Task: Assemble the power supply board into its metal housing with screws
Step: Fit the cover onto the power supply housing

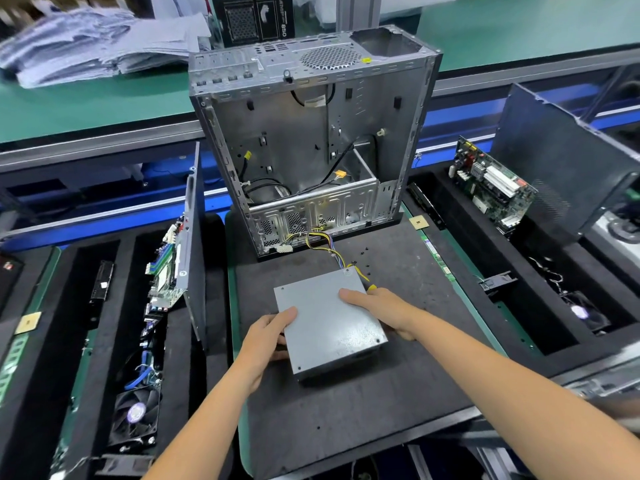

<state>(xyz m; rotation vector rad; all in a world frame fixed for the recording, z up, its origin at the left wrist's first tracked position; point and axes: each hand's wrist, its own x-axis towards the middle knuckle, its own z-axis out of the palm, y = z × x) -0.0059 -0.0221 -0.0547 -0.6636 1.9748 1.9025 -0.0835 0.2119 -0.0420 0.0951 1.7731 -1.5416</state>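
two hands hold the grey power supply box [329, 323] on the black foam mat [363, 410] in the middle of the bench. left hand [266, 336] grips the near-left side of the box, thumb on the top plate and fingers curled under the edge. right hand [381, 308] lies on the far-right part of the top, fingers laid over the plate, thumb side going down the right edge; it seems to clamp the box but the underside is hidden. a yellow tool handle [372, 287] peeks out just behind the right hand, touching or very near it, i cannot tell which.

a bundle of yellow/black wires [325, 242] runs from the far corner of the box to the open metal pc case [311, 143], which stands upright at the back of the mat, w/ its open side facing the camera. some small black screws [365, 252] lie on the mat btw the case and the box.

left tray has a motherboard [166, 271] and a fan [136, 414]; right tray has another circuit board [491, 188].
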